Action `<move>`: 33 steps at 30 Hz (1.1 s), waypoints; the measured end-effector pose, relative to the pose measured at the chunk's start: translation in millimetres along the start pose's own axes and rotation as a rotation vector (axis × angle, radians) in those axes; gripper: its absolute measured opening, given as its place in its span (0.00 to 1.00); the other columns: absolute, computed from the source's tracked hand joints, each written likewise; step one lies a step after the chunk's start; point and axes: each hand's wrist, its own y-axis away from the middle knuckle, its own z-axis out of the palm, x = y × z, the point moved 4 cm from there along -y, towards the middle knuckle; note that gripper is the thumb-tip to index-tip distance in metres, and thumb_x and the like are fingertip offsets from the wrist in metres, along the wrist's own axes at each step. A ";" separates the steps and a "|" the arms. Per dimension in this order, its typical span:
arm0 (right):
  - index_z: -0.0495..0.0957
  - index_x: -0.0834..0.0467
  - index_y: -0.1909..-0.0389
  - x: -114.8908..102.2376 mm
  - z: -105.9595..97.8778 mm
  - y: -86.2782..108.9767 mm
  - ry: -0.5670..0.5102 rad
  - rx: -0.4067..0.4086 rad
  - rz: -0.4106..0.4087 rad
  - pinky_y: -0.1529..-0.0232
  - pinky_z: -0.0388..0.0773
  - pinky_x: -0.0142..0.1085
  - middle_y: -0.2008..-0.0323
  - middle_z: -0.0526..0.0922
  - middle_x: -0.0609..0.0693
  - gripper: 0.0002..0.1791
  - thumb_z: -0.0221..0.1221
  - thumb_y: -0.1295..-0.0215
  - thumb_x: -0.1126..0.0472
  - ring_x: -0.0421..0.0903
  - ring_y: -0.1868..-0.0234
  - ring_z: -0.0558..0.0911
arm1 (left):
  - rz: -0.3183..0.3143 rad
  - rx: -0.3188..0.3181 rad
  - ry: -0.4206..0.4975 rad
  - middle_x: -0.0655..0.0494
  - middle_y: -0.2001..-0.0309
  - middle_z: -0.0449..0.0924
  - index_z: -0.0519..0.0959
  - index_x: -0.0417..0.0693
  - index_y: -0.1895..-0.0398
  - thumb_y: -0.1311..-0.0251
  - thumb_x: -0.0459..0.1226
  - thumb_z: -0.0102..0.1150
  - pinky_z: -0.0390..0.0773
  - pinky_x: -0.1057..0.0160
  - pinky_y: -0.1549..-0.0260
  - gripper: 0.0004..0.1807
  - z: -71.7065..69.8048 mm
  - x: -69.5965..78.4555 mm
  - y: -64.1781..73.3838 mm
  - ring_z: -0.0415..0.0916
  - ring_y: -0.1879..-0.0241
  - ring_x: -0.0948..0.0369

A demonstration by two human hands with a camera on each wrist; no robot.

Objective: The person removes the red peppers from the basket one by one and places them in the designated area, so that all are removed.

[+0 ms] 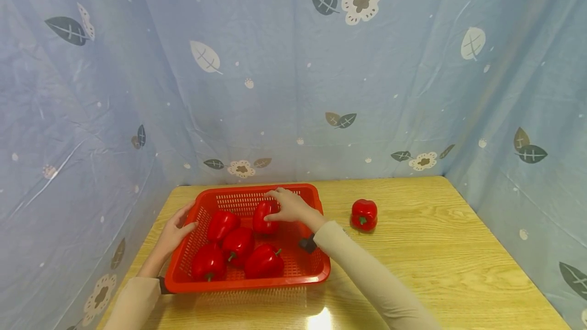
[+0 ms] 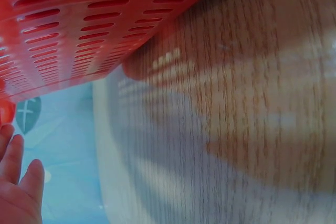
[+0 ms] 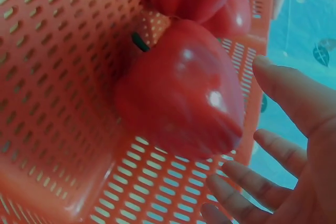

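A red plastic basket [image 1: 247,285] with slotted walls holds several red bell peppers. My right hand [image 1: 289,209] reaches over its far right part, beside a bell pepper [image 1: 264,218]. In the right wrist view, the spread fingers of that hand [image 3: 294,166] show a gap from the glossy pepper [image 3: 181,90], whose green stem points away from the palm. At the basket's left rim is my left hand [image 1: 171,233], thumb by the rim and the other fingers along the outside. The left wrist view catches only the straight fingers [image 2: 13,166] close to the basket wall [image 2: 79,30].
One more red bell pepper [image 1: 364,215] sits on the wooden table [image 1: 426,248], right of the basket. Blue patterned curtains [image 1: 275,65] hang behind the table and along both sides. The basket stands near the table's left edge.
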 end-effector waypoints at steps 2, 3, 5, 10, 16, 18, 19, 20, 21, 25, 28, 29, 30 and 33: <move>0.68 0.51 0.37 0.0 4.3 -1.4 0.016 0.003 -0.001 0.42 0.69 0.46 0.40 0.70 0.53 0.37 0.64 0.48 0.41 0.51 0.41 0.71 | 0.001 0.004 0.005 0.27 0.35 0.54 0.54 0.32 0.32 0.38 0.30 0.52 0.75 0.76 0.62 0.32 -0.2 -1.0 -0.1 0.65 0.50 0.83; 0.68 0.50 0.37 0.1 6.1 -2.1 0.024 0.001 -0.001 0.42 0.69 0.46 0.41 0.70 0.53 0.37 0.64 0.48 0.41 0.51 0.41 0.71 | 0.003 0.008 0.007 0.26 0.35 0.54 0.54 0.32 0.32 0.38 0.30 0.52 0.76 0.76 0.62 0.32 -0.5 -1.7 -0.2 0.66 0.51 0.83; 0.68 0.49 0.38 0.7 8.9 -2.9 0.031 0.001 0.002 0.42 0.69 0.46 0.41 0.70 0.52 0.37 0.65 0.49 0.41 0.50 0.42 0.71 | 0.005 0.010 0.007 0.26 0.36 0.54 0.54 0.32 0.32 0.38 0.30 0.52 0.76 0.76 0.62 0.32 -0.1 -2.6 -0.3 0.66 0.51 0.83; 0.68 0.47 0.38 0.9 12.9 -4.7 0.040 -0.008 0.016 0.41 0.68 0.47 0.39 0.69 0.52 0.38 0.65 0.50 0.41 0.50 0.40 0.70 | 0.009 0.009 0.013 0.25 0.36 0.54 0.54 0.32 0.32 0.37 0.30 0.51 0.76 0.76 0.62 0.32 0.1 -2.3 0.1 0.67 0.51 0.82; 0.66 0.48 0.36 -0.4 16.2 -6.5 0.049 -0.015 0.031 0.41 0.68 0.47 0.39 0.68 0.53 0.40 0.67 0.51 0.43 0.51 0.39 0.69 | -0.008 0.014 0.007 0.26 0.36 0.56 0.54 0.34 0.31 0.38 0.31 0.52 0.76 0.76 0.62 0.32 -0.8 -4.2 -1.3 0.67 0.52 0.82; 0.66 0.50 0.36 -1.1 16.6 -6.8 0.055 -0.010 0.029 0.41 0.69 0.45 0.41 0.68 0.53 0.41 0.68 0.52 0.43 0.50 0.40 0.69 | -0.014 0.016 0.001 0.27 0.36 0.56 0.54 0.34 0.31 0.37 0.31 0.52 0.76 0.76 0.63 0.32 -0.5 -4.9 -1.6 0.67 0.52 0.82; 0.66 0.51 0.36 -1.6 16.6 -6.9 0.058 -0.010 0.027 0.41 0.69 0.45 0.42 0.69 0.53 0.42 0.68 0.52 0.43 0.50 0.41 0.70 | -0.015 0.017 -0.001 0.27 0.37 0.57 0.54 0.34 0.31 0.37 0.31 0.52 0.76 0.75 0.63 0.32 -0.6 -4.9 -1.7 0.67 0.52 0.82; 0.66 0.51 0.36 -2.0 16.6 -6.8 0.057 -0.009 0.027 0.42 0.69 0.44 0.42 0.69 0.53 0.42 0.68 0.53 0.43 0.50 0.42 0.70 | -0.015 0.016 -0.002 0.26 0.37 0.57 0.54 0.34 0.31 0.38 0.31 0.52 0.76 0.75 0.63 0.32 -0.5 -4.8 -1.7 0.68 0.53 0.82; 0.66 0.52 0.36 -2.1 16.9 -6.7 0.055 -0.009 0.029 0.42 0.70 0.43 0.43 0.69 0.53 0.42 0.68 0.53 0.43 0.50 0.42 0.70 | -0.015 0.013 -0.002 0.27 0.37 0.57 0.54 0.34 0.31 0.37 0.31 0.52 0.76 0.75 0.63 0.32 -0.5 -4.8 -1.8 0.68 0.53 0.82; 0.66 0.54 0.36 -0.9 17.8 -6.1 0.007 -0.018 0.045 0.44 0.72 0.43 0.44 0.68 0.54 0.43 0.69 0.54 0.45 0.49 0.45 0.72 | -0.010 0.006 0.011 0.26 0.36 0.56 0.54 0.34 0.31 0.37 0.30 0.51 0.77 0.73 0.64 0.32 0.6 -3.2 -1.0 0.69 0.53 0.81; 0.66 0.54 0.37 0.9 18.4 -6.1 -0.037 -0.022 0.056 0.46 0.73 0.42 0.45 0.68 0.54 0.43 0.70 0.54 0.46 0.49 0.48 0.74 | -0.004 0.007 0.011 0.26 0.37 0.55 0.54 0.33 0.32 0.37 0.30 0.51 0.77 0.74 0.63 0.32 1.5 -1.5 -0.2 0.69 0.52 0.80; 0.66 0.54 0.37 1.4 18.5 -6.2 -0.047 -0.022 0.057 0.47 0.74 0.42 0.46 0.67 0.54 0.43 0.70 0.55 0.46 0.49 0.48 0.74 | -0.002 0.007 0.012 0.25 0.37 0.55 0.54 0.32 0.32 0.37 0.30 0.51 0.77 0.74 0.63 0.32 1.8 -0.9 -0.1 0.69 0.52 0.80; 0.66 0.54 0.37 1.9 18.6 -6.3 -0.054 -0.021 0.058 0.47 0.74 0.42 0.46 0.67 0.54 0.43 0.70 0.55 0.46 0.49 0.49 0.75 | 0.000 0.008 0.014 0.25 0.37 0.55 0.54 0.32 0.32 0.37 0.29 0.51 0.76 0.75 0.63 0.32 2.0 -0.4 0.0 0.69 0.52 0.80; 0.67 0.54 0.37 2.9 19.0 -6.7 -0.065 -0.019 0.059 0.47 0.74 0.41 0.48 0.68 0.54 0.43 0.71 0.56 0.46 0.49 0.50 0.75 | 0.007 0.006 0.023 0.25 0.36 0.54 0.53 0.31 0.32 0.37 0.29 0.51 0.74 0.77 0.61 0.32 2.6 0.8 0.1 0.67 0.51 0.81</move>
